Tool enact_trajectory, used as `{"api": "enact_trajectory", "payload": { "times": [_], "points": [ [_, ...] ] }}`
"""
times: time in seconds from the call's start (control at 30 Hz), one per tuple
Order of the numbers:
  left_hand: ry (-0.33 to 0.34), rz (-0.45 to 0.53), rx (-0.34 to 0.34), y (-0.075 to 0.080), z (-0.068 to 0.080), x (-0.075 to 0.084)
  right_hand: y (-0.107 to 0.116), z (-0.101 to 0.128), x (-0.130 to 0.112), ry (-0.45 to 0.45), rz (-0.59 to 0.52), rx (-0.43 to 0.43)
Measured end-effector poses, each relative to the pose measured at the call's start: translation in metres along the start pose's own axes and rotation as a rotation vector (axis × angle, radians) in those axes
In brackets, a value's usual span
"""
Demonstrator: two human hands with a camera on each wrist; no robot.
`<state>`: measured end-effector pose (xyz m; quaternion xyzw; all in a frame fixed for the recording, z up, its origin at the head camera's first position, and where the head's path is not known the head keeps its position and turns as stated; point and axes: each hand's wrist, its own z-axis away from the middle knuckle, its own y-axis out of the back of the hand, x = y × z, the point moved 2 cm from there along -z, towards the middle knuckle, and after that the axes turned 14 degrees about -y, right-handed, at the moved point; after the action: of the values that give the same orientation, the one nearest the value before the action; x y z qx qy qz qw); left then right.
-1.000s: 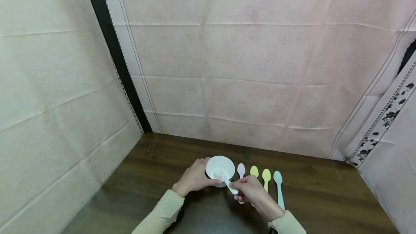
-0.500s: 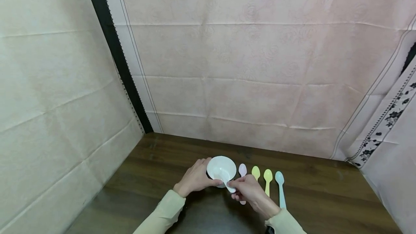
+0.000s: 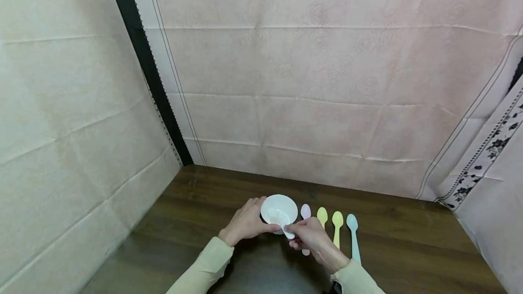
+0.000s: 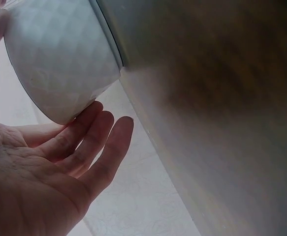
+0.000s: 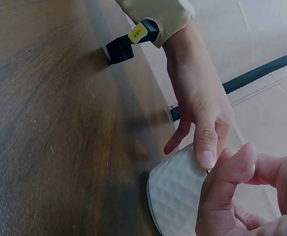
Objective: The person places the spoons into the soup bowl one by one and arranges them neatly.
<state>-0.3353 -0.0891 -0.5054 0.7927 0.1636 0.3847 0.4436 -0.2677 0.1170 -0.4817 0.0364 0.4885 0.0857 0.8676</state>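
Note:
A white bowl (image 3: 279, 202) with a dimpled outer wall stands on the wooden table. My left hand (image 3: 247, 222) holds it from the left, thumb at the near rim and fingers along the far side. In the left wrist view, fingertips touch the bowl's wall (image 4: 64, 56). Between thumb and fingers, my right hand (image 3: 313, 238) pinches the handle of a white spoon (image 3: 288, 235) at the bowl's near right rim. The spoon's other end reaches into the bowl, hard to make out against the white. In the right wrist view the right fingers (image 5: 227, 184) hide the spoon.
Right of the bowl lie a lilac spoon (image 3: 305, 211), two yellow spoons (image 3: 322, 214) and a light blue spoon (image 3: 352, 224), side by side on the table (image 3: 400, 239). The right hand partly covers the nearer ones. Cloth walls (image 3: 306, 103) border the table.
The right hand has shifted slightly left, bringing the white spoon's handle closer to the bowl. The left hand keeps its hold on the bowl. The head view has moved a little.

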Motion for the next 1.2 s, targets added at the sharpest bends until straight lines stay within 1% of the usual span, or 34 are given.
{"api": "enact_trajectory", "payload": {
  "times": [0.2,0.33,0.57,0.9,1.03,1.2],
  "points": [
    [0.002,-0.005,-0.003,-0.002,0.0,0.0,-0.001,-0.002,0.002,-0.002,-0.02,0.007],
    [-0.003,-0.011,0.004,-0.001,-0.002,0.001,-0.001,-0.004,0.002,0.006,-0.031,0.016],
    [0.002,-0.004,-0.003,0.0,-0.003,0.001,-0.002,-0.006,0.002,-0.002,-0.048,-0.004],
    [-0.006,0.013,0.001,0.001,-0.003,0.002,0.0,0.0,0.001,-0.01,-0.071,-0.032],
    [-0.005,0.003,0.003,0.001,-0.002,0.001,0.001,0.004,0.003,-0.008,-0.085,-0.041],
    [-0.005,0.0,0.006,0.0,-0.001,0.0,0.005,0.009,0.006,0.002,-0.078,-0.03]
  ]
}}
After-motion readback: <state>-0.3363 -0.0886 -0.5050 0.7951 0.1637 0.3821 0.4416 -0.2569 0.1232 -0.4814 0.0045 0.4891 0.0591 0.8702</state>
